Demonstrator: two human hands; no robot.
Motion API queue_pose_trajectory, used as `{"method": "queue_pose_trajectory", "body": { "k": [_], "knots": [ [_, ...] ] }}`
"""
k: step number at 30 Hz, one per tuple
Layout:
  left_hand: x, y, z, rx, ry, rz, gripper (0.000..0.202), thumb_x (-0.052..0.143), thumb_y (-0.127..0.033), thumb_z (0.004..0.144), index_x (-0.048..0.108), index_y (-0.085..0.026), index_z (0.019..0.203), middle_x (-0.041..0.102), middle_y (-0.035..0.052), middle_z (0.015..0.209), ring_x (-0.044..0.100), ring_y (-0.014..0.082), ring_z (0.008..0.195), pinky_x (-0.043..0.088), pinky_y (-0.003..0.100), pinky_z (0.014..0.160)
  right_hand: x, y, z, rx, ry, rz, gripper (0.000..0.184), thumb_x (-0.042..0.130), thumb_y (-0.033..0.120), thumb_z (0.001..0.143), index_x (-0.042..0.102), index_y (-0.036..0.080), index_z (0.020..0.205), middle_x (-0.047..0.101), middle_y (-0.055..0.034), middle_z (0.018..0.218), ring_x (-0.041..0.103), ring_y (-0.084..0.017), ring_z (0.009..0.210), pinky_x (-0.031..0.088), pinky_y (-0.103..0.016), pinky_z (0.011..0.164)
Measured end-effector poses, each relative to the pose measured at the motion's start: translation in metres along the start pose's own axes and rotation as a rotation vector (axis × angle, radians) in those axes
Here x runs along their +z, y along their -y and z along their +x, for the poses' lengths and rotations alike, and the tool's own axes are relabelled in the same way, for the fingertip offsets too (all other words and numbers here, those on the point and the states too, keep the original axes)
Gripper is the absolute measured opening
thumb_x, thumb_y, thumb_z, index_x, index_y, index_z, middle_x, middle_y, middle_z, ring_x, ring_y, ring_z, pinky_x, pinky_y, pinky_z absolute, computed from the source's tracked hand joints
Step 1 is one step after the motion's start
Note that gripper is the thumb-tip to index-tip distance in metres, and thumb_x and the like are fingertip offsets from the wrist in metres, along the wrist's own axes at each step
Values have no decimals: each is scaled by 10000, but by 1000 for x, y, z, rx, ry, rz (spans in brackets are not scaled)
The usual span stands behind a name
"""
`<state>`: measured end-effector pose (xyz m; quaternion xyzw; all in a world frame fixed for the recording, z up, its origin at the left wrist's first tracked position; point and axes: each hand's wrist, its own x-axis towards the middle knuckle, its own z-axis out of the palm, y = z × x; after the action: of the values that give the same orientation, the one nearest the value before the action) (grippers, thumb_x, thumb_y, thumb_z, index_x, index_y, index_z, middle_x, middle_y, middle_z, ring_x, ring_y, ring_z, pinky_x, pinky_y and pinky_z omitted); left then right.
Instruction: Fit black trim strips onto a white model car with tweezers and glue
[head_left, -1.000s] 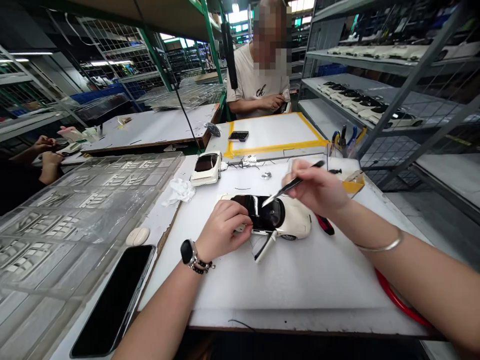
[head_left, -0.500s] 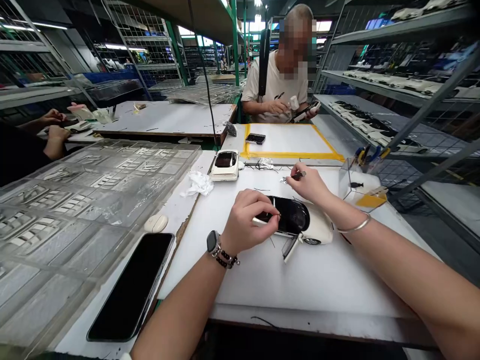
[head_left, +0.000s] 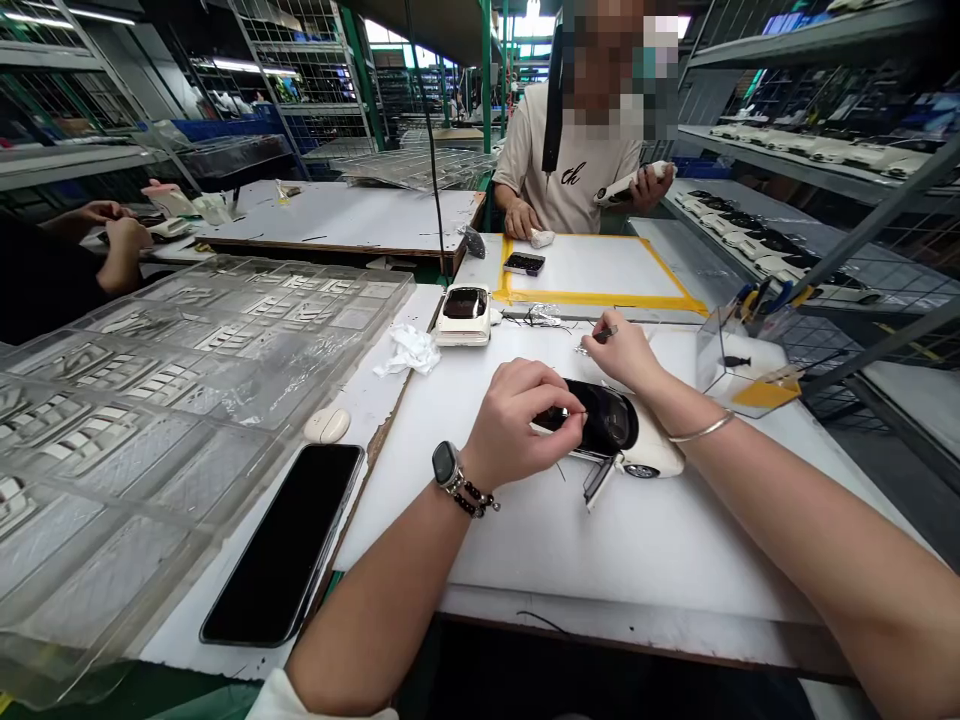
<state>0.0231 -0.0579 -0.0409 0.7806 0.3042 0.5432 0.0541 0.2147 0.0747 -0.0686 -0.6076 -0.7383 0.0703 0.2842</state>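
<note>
White bench (head_left: 600, 560) — left hand (head_left: 525, 420) curled on model car (head_left: 641, 450), right hand (head_left: 628, 357) around tweezers (head_left: 602, 335)

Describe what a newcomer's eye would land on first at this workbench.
A white model car with a glossy black roof sits centre, pinched by the left hand. Just behind, the right hand grips a thin dark tool. A flat black smartphone lies left, beside clear plastic trays.
</note>
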Motion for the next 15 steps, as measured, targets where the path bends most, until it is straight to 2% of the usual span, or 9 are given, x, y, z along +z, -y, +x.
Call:
{"method": "queue_pose_trajectory", "body": {
  "k": [4, 7, 15],
  "knots": [
    [1, 1, 0, 11, -10, -7, 73, 606, -145, 744, 636, -179, 687, 623, 25, 695, 541, 148, 687, 450, 334, 685, -11, -6, -5, -201, 150, -21, 117, 546, 245, 754, 435, 215, 775, 568, -21, 695, 489, -169, 629, 335, -275, 597],
    [2, 1, 0, 19, -14, -8, 72, 610, -138, 739, 639, -176, 685, 621, 24, 692, 540, 146, 684, 448, 329, 678, -17, -15, -9, -301, 231, -46, 108, 541, 252, 762, 441, 214, 766, 554, -18, 678, 481, -166, 616, 334, -274, 593],
    [1, 1, 0, 16, -16, -1, 69, 610, -149, 747, 638, -180, 692, 623, 27, 704, 542, 147, 690, 452, 331, 684, -13, -22, -12, -362, 251, -79, 73, 490, 274, 800, 465, 206, 802, 587, -59, 768, 512, -186, 675, 360, -283, 609]
  ]
}}
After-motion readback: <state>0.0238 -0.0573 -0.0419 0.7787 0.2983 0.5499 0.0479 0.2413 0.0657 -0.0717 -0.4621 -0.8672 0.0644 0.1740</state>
